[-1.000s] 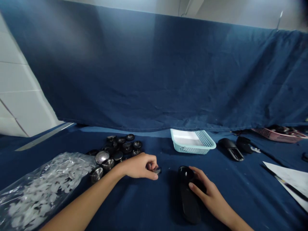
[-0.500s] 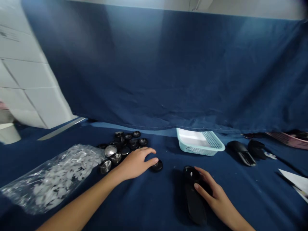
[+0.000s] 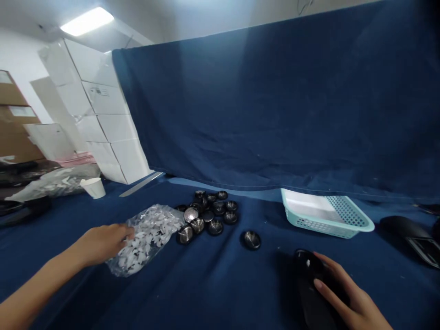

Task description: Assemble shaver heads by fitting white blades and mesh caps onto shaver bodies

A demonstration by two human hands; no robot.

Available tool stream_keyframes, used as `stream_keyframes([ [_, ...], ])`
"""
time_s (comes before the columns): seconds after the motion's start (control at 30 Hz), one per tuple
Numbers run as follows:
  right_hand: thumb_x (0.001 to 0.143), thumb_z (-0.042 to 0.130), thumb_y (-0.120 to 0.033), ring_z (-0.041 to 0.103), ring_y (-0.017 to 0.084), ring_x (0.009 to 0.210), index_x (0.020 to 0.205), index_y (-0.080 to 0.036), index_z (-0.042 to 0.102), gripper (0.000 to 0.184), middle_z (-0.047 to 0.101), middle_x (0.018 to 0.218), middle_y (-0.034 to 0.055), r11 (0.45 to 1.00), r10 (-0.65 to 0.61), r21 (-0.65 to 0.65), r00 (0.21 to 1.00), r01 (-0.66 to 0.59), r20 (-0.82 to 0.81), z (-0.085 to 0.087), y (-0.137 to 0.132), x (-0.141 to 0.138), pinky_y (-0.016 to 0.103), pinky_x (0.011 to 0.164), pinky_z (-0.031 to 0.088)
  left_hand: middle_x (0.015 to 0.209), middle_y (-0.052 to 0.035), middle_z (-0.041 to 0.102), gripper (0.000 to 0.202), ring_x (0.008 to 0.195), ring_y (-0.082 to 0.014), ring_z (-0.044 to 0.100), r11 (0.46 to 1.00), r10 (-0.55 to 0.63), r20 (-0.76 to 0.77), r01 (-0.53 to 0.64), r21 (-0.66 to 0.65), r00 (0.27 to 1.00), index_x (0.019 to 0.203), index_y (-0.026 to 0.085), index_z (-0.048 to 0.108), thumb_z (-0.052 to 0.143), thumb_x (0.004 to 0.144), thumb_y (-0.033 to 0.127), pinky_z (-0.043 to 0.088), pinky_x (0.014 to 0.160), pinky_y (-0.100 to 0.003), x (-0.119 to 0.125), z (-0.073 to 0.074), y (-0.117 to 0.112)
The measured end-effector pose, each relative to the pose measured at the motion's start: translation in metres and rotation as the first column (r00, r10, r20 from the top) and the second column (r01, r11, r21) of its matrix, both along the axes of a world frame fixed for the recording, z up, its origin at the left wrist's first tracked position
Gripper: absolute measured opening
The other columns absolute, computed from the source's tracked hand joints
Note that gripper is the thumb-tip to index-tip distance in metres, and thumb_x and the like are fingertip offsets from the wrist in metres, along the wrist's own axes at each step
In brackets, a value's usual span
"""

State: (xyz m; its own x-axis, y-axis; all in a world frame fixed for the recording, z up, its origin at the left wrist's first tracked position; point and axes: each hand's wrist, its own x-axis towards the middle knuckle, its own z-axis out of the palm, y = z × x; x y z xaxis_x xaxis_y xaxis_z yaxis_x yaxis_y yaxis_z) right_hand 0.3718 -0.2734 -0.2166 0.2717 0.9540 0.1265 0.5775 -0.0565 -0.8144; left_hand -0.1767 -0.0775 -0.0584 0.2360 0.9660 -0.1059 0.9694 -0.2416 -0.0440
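Note:
My left hand (image 3: 105, 242) is at the near left end of a clear plastic bag (image 3: 147, 236) full of small white plastic pieces. Its fingers are curled together on the bag, the tips partly hidden. At the lower right my right hand (image 3: 347, 291) grips a long black plastic housing (image 3: 309, 284) that has a round hollow at its far end with a small white spot inside. One round black cap (image 3: 251, 239) with a shiny face lies alone between the hands. Right of the bag, several similar caps (image 3: 215, 227) sit in a cluster, one with a silver mesh face (image 3: 190, 215).
A light-blue basket (image 3: 330, 224) holding white sheets stands at the back right, near another black housing (image 3: 409, 236). Back left are a paper cup (image 3: 93, 188), a metal strip (image 3: 140, 184), stacked white boxes (image 3: 120, 151) and another filled bag (image 3: 62, 181). A blue cloth (image 3: 257, 105) hangs behind.
My left hand has left the lone cap and moved left to the bag, whose near end now looks gathered in. The view has swung left. My right hand still holds the black housing.

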Motion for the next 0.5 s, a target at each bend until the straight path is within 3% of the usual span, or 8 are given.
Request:
stream_keyframes([
  [0.1,0.084,0.055,-0.058,0.051,0.028,0.128,0.138,-0.033,0.045,0.060,0.055,0.137,0.0034,1.000,0.001,0.015,1.000,-0.001,-0.003,0.000,0.000,-0.001,0.040,0.106,0.045,0.087,-0.0008,0.068,0.016,0.083,-0.0217,0.061,0.989,-0.114,-0.062,0.108,-0.099,0.992,0.078,0.024,0.064,0.048,0.079,0.028,0.041,0.072,-0.030,-0.001,-0.005,-0.007],
  [0.27,0.082,0.057,-0.059,0.053,0.028,0.126,0.137,-0.031,0.047,0.063,0.058,0.134,0.0043,1.000,-0.012,0.027,1.000,0.012,0.007,-0.003,0.000,0.001,0.039,0.104,0.047,0.082,-0.0054,0.067,0.027,0.078,-0.0251,0.062,0.992,-0.119,-0.034,0.118,-0.034,0.992,0.076,0.023,0.063,0.044,0.084,0.040,0.040,0.065,-0.033,0.017,0.004,-0.014],
  [0.37,0.083,0.056,-0.059,0.054,0.028,0.125,0.138,-0.030,0.046,0.062,0.059,0.134,0.0047,0.999,-0.007,0.033,1.000,0.007,-0.002,-0.002,0.000,0.001,0.039,0.103,0.048,0.077,-0.0032,0.068,0.035,0.075,-0.0225,0.064,0.983,-0.160,0.022,0.162,-0.085,0.987,0.078,0.025,0.067,0.041,0.088,0.046,0.042,0.065,-0.030,0.030,0.006,-0.016],
  [0.43,0.083,0.055,-0.059,0.053,0.028,0.126,0.137,-0.031,0.046,0.062,0.058,0.134,0.0042,0.999,-0.005,0.033,1.000,0.006,-0.009,-0.002,0.000,0.001,0.040,0.104,0.047,0.076,-0.0009,0.069,0.039,0.074,-0.0201,0.064,0.976,-0.184,0.087,0.192,-0.100,0.979,0.086,0.027,0.070,0.037,0.090,0.049,0.044,0.067,-0.027,0.038,0.004,-0.015],
  [0.5,0.083,0.054,-0.060,0.052,0.027,0.127,0.137,-0.032,0.045,0.061,0.058,0.134,0.0034,1.000,0.002,0.029,1.000,-0.002,-0.012,-0.001,0.000,0.000,0.040,0.105,0.046,0.075,0.0001,0.069,0.043,0.071,-0.0196,0.065,0.981,-0.167,0.156,0.179,-0.069,0.974,0.109,0.028,0.067,0.035,0.091,0.052,0.045,0.068,-0.026,0.045,0.001,-0.013],
])
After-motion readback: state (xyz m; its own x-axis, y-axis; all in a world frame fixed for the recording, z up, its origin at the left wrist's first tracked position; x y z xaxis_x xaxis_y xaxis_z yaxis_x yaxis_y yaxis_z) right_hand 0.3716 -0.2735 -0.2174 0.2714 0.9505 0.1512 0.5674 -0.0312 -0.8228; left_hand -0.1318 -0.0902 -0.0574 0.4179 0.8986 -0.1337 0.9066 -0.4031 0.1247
